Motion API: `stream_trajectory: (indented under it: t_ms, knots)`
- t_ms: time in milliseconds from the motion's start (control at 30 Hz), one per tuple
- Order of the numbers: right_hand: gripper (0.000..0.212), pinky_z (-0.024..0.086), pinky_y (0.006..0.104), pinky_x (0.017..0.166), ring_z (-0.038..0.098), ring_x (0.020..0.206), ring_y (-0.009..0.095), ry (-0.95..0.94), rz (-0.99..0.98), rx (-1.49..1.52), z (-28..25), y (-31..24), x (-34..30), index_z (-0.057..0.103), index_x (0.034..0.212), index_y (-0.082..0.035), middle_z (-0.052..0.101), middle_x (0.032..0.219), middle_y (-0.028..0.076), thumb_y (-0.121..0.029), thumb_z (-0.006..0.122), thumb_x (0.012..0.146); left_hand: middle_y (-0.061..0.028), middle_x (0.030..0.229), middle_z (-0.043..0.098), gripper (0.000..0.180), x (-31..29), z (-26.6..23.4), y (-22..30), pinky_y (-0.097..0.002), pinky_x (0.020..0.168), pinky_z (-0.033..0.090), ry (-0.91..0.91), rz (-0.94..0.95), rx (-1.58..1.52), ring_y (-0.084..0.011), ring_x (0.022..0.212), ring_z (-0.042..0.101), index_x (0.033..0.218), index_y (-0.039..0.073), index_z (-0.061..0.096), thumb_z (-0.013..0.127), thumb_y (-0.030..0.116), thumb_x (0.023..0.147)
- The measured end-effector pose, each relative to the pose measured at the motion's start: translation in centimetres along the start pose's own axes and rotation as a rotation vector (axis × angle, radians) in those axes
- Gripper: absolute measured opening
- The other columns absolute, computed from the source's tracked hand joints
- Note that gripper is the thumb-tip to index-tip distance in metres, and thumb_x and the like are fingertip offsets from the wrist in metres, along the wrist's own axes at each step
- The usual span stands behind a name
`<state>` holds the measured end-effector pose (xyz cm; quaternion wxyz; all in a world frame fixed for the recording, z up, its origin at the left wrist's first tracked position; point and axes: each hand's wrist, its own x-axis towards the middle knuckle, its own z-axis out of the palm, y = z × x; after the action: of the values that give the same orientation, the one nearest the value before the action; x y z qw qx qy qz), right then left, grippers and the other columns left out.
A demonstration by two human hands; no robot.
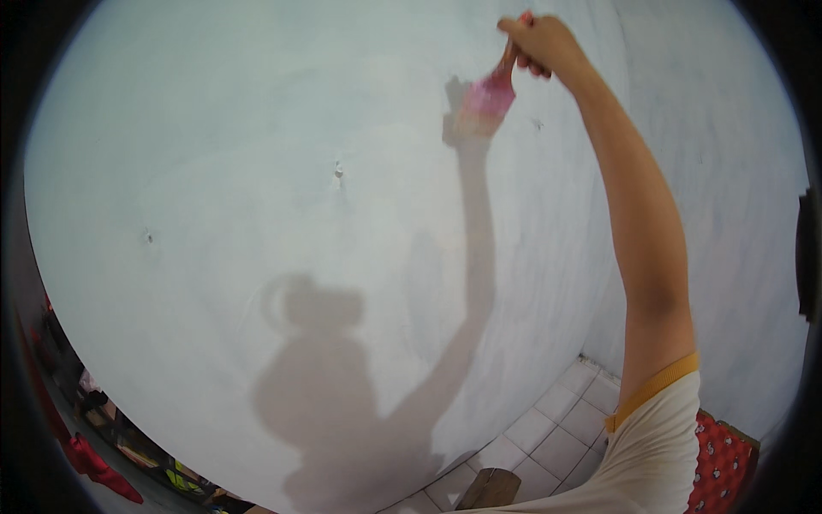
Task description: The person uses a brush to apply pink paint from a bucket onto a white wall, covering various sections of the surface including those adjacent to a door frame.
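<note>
At the lower edge, a white sleeve [655, 454] with a yellow band [658, 390] is seen, and the bare right forearm [634, 180] is held up from it. Beside the sleeve, near the floor's right edge, a red patterned cloth [723, 463] is partly hidden. A brown wooden object [491, 490] is placed on the tiled floor [556, 428], near the lower edge of the pale wall [214, 154].

A brush [486, 101] is gripped by its reddish handle in the curled fingers of the right hand [544, 43]; the state of the left hand cannot be told. The brush is held high, toward the wall's right edge, bristles downward; whether the wall is touched cannot be told. A shadow [325, 385] is cast on the wall, which is marked by small damaged spots [338, 171].

Past the wall's right edge, it is met by a side wall [736, 257]. Beyond its lower left edge, red fabric [98, 471] and cluttered shelving [111, 420] are glimpsed.
</note>
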<state>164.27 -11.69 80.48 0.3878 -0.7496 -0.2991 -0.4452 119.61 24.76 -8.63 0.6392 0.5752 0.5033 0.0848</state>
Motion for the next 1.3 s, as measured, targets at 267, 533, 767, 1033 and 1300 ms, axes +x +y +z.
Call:
stream_trajectory:
  t_ms: [267,533,767,1033,1300]
  knots:
    - [0.047,0.051,0.0322,0.045,0.062,0.046,0.018,-0.008,0.073,0.032,3.5,1.1,-1.1,0.063,0.06,0.001,0.064,0.055,0.011,-0.04,0.06,0.084,-0.0044,0.058,0.056,0.04,0.0,0.1,-1.0,-0.0341,0.042,0.036,0.051,0.024,0.096,-0.0148,0.045,0.046,0.078,0.005,0.066,0.062,0.042,0.093]
    - [0.036,0.043,0.033,0.038,0.057,0.043,0.018,0.446,-0.158,0.471,-1.6,-2.5,2.3,0.062,0.066,0.003,0.06,0.054,0.011,-0.023,0.058,0.09,-0.0029,0.057,0.053,0.038,-0.4,-0.6,-2.2,-0.0328,0.042,0.036,0.068,0.004,0.063,-0.0141,0.045,0.045,0.078,0.007,0.064,0.063,0.042,0.092]
    - [0.046,0.047,0.0314,0.042,0.059,0.045,0.016,-0.091,0.147,0.02,1.2,4.6,-2.9,0.067,0.07,0.001,0.064,0.059,0.009,-0.041,0.059,0.087,-0.0019,0.056,0.051,0.036,-1.5,-0.7,-1.4,-0.0321,0.043,0.036,0.063,-0.017,0.018,-0.0137,0.045,0.044,0.079,0.008,0.062,0.063,0.042,0.092]
    - [0.041,0.05,0.0305,0.046,0.061,0.046,0.016,0.061,0.119,0.139,0.8,5.6,-0.5,0.066,0.068,0.0,0.065,0.058,0.01,-0.036,0.06,0.086,-0.0013,0.053,0.048,0.039,-1.2,-0.7,-2.0,-0.0318,0.041,0.033,0.187,0.039,0.086,-0.0131,0.044,0.043,0.071,0.01,0.058,0.063,0.042,0.092]
    - [0.029,0.051,0.0317,0.042,0.059,0.045,0.019,0.648,-0.135,0.743,-3.6,3.3,3.8,0.064,0.071,0.003,0.063,0.058,0.012,-0.017,0.061,0.091,-0.0004,0.054,0.05,0.036,-2.3,-0.2,-3.0,-0.0299,0.041,0.034,0.146,0.002,-0.023,-0.0121,0.044,0.045,0.075,0.012,0.06,0.063,0.043,0.093]
